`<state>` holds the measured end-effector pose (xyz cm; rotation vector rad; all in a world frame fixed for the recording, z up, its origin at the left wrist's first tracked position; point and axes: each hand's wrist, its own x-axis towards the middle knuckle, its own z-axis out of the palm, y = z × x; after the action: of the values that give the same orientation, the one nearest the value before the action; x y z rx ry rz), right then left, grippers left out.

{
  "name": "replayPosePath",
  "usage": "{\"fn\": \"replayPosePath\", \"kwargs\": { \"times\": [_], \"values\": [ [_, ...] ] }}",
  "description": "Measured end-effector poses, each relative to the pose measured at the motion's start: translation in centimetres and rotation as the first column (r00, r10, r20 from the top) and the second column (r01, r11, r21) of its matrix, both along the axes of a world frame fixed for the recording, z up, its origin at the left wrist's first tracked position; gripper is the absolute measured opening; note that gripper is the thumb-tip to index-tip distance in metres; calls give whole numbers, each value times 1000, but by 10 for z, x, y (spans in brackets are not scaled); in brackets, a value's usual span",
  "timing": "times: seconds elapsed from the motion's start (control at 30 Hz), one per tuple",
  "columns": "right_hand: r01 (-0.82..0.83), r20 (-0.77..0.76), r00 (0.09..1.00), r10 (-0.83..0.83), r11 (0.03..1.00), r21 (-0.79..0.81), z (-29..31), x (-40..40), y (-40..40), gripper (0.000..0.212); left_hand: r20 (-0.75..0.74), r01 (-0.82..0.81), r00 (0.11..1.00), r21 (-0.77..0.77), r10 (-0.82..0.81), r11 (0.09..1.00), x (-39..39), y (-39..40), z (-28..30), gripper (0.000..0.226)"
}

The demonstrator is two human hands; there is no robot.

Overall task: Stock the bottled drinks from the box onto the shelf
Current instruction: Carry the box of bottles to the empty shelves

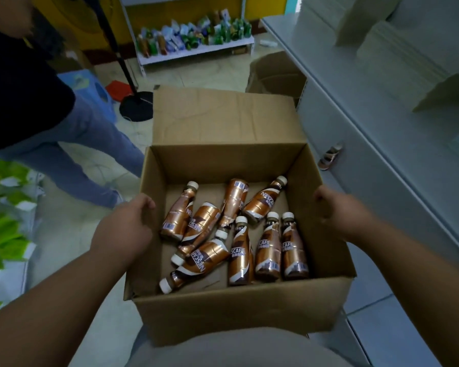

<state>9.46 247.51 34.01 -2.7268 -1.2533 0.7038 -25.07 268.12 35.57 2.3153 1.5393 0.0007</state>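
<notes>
An open cardboard box (223, 311) is held up in front of me, its far flap standing upright. Several brown and copper coffee bottles (240, 256) with white caps lie jumbled on its floor. My left hand (125, 229) grips the box's left wall, fingers curled over the rim. My right hand (339, 213) grips the right wall the same way. The pale grey shelf unit (376, 123) stands just to the right of the box.
A second open carton (276, 72) sits on the floor beyond the box. Another person in jeans (72, 152) stands at the left beside a blue stool (90, 88) and a black stand base (137, 105). A low shelf of packaged goods (194, 46) lines the far wall.
</notes>
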Motion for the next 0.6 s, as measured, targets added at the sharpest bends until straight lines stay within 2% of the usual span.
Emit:
{"fn": "replayPosePath", "kwargs": {
  "times": [0.1, 0.27, 0.43, 0.6],
  "values": [
    [78, -7, 997, -78, 996, -32, -9, 9, 32, 51, 14, 97, 995, -47, -96, 994, 33, 68, -9, 44],
    [328, -11, 944, -329, 943, -57, -24, -9, 54, 52, -13, 361, 932, -77, -363, 929, 96, 165, -18, 41],
    [577, -58, 814, -578, 816, -32, -42, -58, 43, 54, -89, 648, 756, -35, -648, 761, 152, 211, -20, 38],
    [769, -58, 633, -772, 635, -65, -58, -121, -2, 52, -80, 819, 561, -93, -824, 567, 190, 194, -45, 43]
  ]
}}
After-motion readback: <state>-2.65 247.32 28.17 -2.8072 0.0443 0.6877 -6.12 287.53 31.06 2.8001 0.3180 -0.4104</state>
